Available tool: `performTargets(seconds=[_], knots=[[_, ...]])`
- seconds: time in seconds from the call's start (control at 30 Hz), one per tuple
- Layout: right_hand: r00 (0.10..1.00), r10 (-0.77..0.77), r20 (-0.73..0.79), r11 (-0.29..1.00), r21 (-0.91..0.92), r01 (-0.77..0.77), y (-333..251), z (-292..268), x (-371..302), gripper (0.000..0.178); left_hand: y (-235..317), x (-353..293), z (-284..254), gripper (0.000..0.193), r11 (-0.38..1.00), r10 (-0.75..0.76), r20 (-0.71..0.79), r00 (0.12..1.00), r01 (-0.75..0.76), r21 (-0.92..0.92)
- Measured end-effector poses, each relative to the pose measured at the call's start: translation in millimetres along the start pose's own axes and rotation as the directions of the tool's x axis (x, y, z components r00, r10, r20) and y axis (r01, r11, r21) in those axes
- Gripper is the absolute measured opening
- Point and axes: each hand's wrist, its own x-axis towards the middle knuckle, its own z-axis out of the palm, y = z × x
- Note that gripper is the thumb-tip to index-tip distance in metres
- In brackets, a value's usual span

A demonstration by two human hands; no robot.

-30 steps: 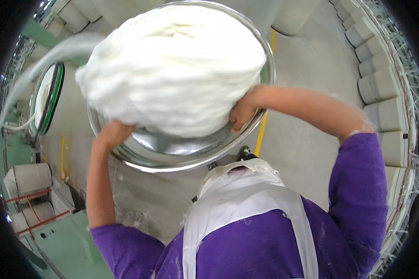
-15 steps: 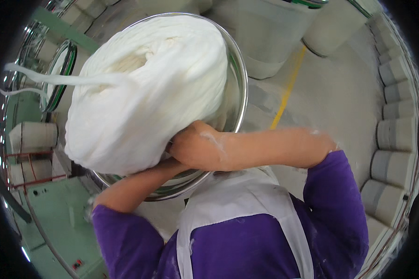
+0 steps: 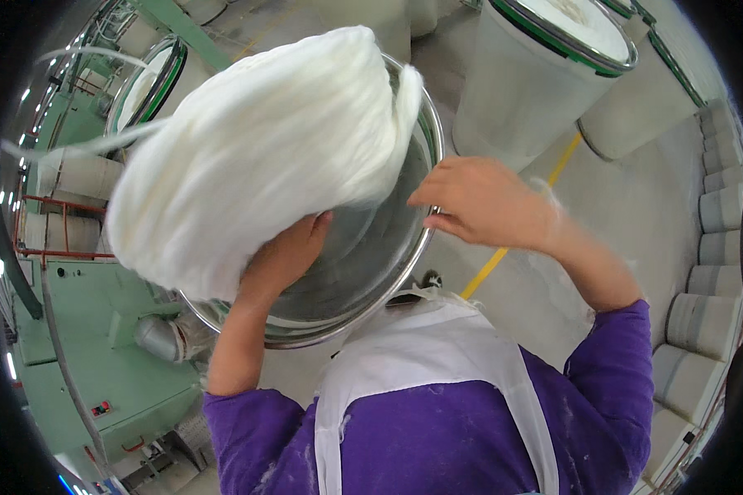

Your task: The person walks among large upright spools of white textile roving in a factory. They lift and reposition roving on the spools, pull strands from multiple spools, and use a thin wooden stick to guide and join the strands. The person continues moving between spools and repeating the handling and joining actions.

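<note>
A big bundle of white fibre sliver [image 3: 264,148] leans across the left and far part of a round can with a shiny metal rim [image 3: 380,299]. My left hand [image 3: 293,252] is tucked against the bundle's near underside and holds it, with the fingers partly hidden by the fibre. Thin strands [image 3: 82,150] trail from the bundle toward the left. My right hand [image 3: 479,202] is off the fibre, at the can's right rim, thumb and fingers apart and nothing between them. Below the bundle, the can's grey inside [image 3: 347,264] shows.
Tall white cans with green bands [image 3: 520,91] stand at the far right, one filled with sliver. Another green-rimmed can [image 3: 153,87] is at the far left. Green machinery [image 3: 74,330] fills the left side. Several white drums [image 3: 706,322] line the right. A yellow line [image 3: 487,272] crosses the floor.
My right hand has come away from the bundle and moved right to the rim. The bundle has tipped up and left, uncovering more of the can's inside. My left hand now shows beneath it.
</note>
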Motion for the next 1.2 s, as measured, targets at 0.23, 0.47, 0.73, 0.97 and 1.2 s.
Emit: performTargets(seconds=[0.23,0.47,0.73,0.97,1.2], knots=[[0.913,0.245,-0.327,0.832,-0.412,-0.371,27,23,78,0.027,-20,-3,-9,0.037,0.988,0.004,-0.118,0.993,-0.022,-0.153],[0.934,0.097,-0.344,0.956,-0.23,-0.184,80,-1,80,0.023,-43,-7,-21,0.039,0.978,-0.157,0.144,0.977,0.174,-0.116],[0.548,0.831,-0.102,-0.018,0.978,0.21,140,37,-68,0.045,-76,-13,-15,0.039,0.946,-0.247,0.227,0.942,0.285,-0.154],[0.32,0.759,-0.567,0.639,0.743,-0.198,131,72,-75,0.04,-67,-20,-3,0.034,0.986,0.149,0.069,0.986,-0.144,-0.08],[0.628,0.559,-0.541,0.749,0.655,-0.103,88,54,46,0.065,-50,-24,19,0.037,0.805,0.529,0.28,0.801,-0.369,-0.465]])
